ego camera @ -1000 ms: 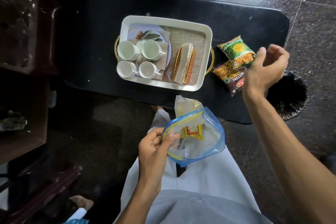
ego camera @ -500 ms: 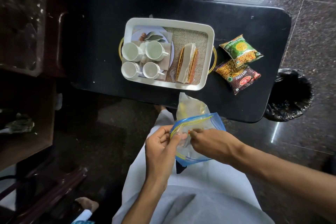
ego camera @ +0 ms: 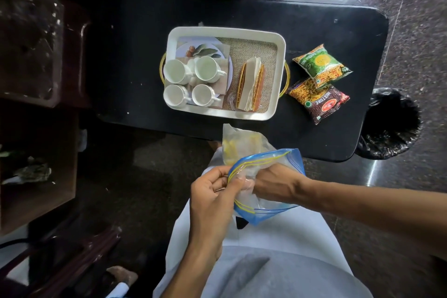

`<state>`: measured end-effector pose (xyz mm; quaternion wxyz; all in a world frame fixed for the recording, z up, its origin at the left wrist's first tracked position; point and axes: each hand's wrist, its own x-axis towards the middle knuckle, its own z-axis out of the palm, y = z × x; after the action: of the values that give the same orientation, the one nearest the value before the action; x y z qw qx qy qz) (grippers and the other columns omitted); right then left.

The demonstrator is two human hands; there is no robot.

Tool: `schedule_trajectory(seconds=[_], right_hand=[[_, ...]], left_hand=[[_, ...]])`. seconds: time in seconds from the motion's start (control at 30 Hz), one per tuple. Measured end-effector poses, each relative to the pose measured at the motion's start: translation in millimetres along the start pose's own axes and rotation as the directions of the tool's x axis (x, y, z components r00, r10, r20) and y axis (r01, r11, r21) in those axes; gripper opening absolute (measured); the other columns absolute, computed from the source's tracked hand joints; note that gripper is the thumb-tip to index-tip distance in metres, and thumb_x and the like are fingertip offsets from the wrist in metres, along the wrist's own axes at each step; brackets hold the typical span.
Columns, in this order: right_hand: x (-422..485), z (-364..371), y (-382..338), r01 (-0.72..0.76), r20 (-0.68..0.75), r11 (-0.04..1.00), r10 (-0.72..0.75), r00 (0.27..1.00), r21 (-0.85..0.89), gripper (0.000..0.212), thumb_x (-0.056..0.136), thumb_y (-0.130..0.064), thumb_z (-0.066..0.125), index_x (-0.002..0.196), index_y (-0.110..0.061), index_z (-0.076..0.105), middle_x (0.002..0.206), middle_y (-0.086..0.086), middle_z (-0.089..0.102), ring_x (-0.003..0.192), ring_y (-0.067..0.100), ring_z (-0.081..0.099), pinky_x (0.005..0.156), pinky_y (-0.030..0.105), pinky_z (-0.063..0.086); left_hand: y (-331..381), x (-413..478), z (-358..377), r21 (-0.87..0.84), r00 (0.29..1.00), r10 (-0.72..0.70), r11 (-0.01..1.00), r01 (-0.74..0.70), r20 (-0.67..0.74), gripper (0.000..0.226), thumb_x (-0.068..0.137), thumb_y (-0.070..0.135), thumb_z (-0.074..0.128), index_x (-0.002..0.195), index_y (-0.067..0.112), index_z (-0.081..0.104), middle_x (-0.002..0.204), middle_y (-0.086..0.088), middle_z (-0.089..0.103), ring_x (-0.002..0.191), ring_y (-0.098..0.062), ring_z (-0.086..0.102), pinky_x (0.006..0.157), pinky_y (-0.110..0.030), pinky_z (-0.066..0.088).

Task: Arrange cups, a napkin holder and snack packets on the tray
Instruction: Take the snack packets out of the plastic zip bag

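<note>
A white tray (ego camera: 280, 55) on the black table holds several white cups (ego camera: 191, 81) at its left and a napkin holder (ego camera: 250, 87) with napkins at its right. Two snack packets lie on the table right of the tray: a green one (ego camera: 319, 64) and a dark "Mixture" one (ego camera: 320, 101). Over my lap, my left hand (ego camera: 212, 191) pinches the rim of a clear blue-edged zip bag (ego camera: 266, 213). My right hand (ego camera: 273, 184) reaches inside that bag; its fingers are hidden. A clear packet with yellow contents (ego camera: 232, 145) sticks out of the bag's top.
The black table (ego camera: 145, 55) ends just above my knees. A bin lined with a black bag (ego camera: 391, 126) stands right of the table. Dark wooden furniture (ego camera: 36, 128) fills the left side.
My right hand came back from the packets at the table's right and has gone into the zip bag. My left hand kept hold of the bag's rim.
</note>
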<state>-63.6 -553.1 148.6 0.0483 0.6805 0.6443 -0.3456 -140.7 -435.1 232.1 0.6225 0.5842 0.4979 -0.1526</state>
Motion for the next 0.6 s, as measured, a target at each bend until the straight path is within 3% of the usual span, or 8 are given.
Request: schedule_trajectory(seconds=[0.03, 0.1, 0.17, 0.23, 0.33, 0.4, 0.5, 0.6], right_hand=[[1.1, -1.6, -1.4, -0.010, 0.032, 0.999, 0.009, 0.999, 0.037, 0.024, 0.083, -0.006, 0.053, 0.093, -0.015, 0.073, 0.094, 0.006, 0.071, 0.086, 0.026, 0.067, 0.068, 0.032, 0.051], [-2.8, -9.9, -2.1, -0.039, -0.057, 0.998, 0.042, 0.998, 0.046, 0.012, 0.075, -0.015, 0.063, 0.070, -0.019, 0.073, 0.070, -0.002, 0.069, 0.063, 0.019, 0.067, 0.048, 0.026, 0.045], [-8.0, -16.8, -5.4, -0.037, -0.126, 0.999, 0.041, 0.991, 0.031, 0.018, 0.072, -0.011, 0.060, 0.060, -0.020, 0.069, 0.060, -0.004, 0.065, 0.052, 0.017, 0.062, 0.039, 0.027, 0.034], [-15.0, -26.4, -11.0, -0.091, -0.253, 0.995, 0.079, 0.964, -0.034, 0.031, 0.068, -0.002, 0.045, 0.057, -0.021, 0.068, 0.053, -0.006, 0.061, 0.045, 0.016, 0.057, 0.041, 0.028, 0.024], [-25.9, -29.0, -20.7, -0.003, -0.325, 1.000, -0.002, 0.946, -0.014, 0.027, 0.073, -0.002, 0.050, 0.062, -0.021, 0.066, 0.058, -0.002, 0.061, 0.050, 0.019, 0.058, 0.045, 0.027, 0.044], [-32.1, -30.4, -20.0, 0.046, -0.414, 0.999, -0.031, 0.910, 0.026, 0.016, 0.077, -0.006, 0.061, 0.068, -0.018, 0.066, 0.065, 0.001, 0.062, 0.057, 0.022, 0.060, 0.053, 0.031, 0.052], [-39.9, -33.4, -11.7, 0.090, -0.607, 0.991, -0.012, 0.794, 0.098, 0.015, 0.093, -0.007, 0.058, 0.089, -0.010, 0.072, 0.085, 0.007, 0.067, 0.071, 0.026, 0.064, 0.069, 0.038, 0.057], [-46.7, -30.5, -6.3, 0.181, -0.752, 0.980, -0.060, 0.656, 0.079, 0.021, 0.101, -0.008, 0.053, 0.097, -0.005, 0.074, 0.091, 0.010, 0.070, 0.079, 0.029, 0.066, 0.077, 0.037, 0.055]], left_hand=[[-1.4, 0.2, -0.9, 0.010, 0.999, 0.039, 0.999, -0.038, -0.029, 0.016, 0.069, 0.024, 0.081, 0.085, 0.023, 0.079, 0.080, -0.007, 0.081, 0.072, -0.012, 0.075, 0.066, -0.029, 0.057], [-5.7, -0.7, -1.9, 0.116, 0.981, 0.166, 0.981, -0.154, -0.101, 0.016, 0.081, 0.011, 0.080, 0.086, 0.026, 0.078, 0.077, 0.000, 0.080, 0.070, -0.009, 0.074, 0.062, -0.021, 0.056], [-12.8, -1.4, -2.6, 0.305, 0.941, 0.307, 0.918, -0.253, -0.144, 0.026, 0.088, 0.006, 0.075, 0.086, 0.032, 0.075, 0.074, 0.006, 0.077, 0.068, -0.011, 0.074, 0.056, -0.021, 0.056], [-17.5, -2.6, -3.6, 0.418, 0.906, 0.391, 0.859, -0.295, -0.162, 0.025, 0.089, 0.004, 0.072, 0.087, 0.029, 0.074, 0.073, 0.007, 0.076, 0.068, -0.014, 0.073, 0.055, -0.024, 0.056], [-22.5, -0.9, -7.3, 0.504, 0.875, 0.459, 0.798, -0.330, -0.154, 0.017, 0.087, 0.001, 0.074, 0.090, 0.018, 0.077, 0.073, 0.009, 0.076, 0.069, -0.009, 0.071, 0.056, -0.010, 0.050], [-25.0, 0.5, -9.2, 0.529, 0.876, 0.458, 0.786, -0.320, -0.150, 0.015, 0.088, 0.002, 0.074, 0.092, 0.016, 0.077, 0.073, 0.007, 0.076, 0.066, -0.010, 0.071, 0.056, -0.017, 0.053], [-25.4, 2.6, -11.5, 0.508, 0.892, 0.422, 0.811, -0.291, -0.162, 0.006, 0.094, 0.012, 0.071, 0.091, 0.013, 0.075, 0.071, 0.004, 0.075, 0.064, -0.012, 0.070, 0.055, -0.019, 0.054], [-23.7, 4.2, -14.1, 0.600, 0.861, 0.498, 0.723, -0.344, -0.106, 0.005, 0.093, 0.016, 0.072, 0.090, 0.014, 0.075, 0.067, 0.003, 0.072, 0.057, -0.012, 0.064, 0.053, -0.016, 0.047]])
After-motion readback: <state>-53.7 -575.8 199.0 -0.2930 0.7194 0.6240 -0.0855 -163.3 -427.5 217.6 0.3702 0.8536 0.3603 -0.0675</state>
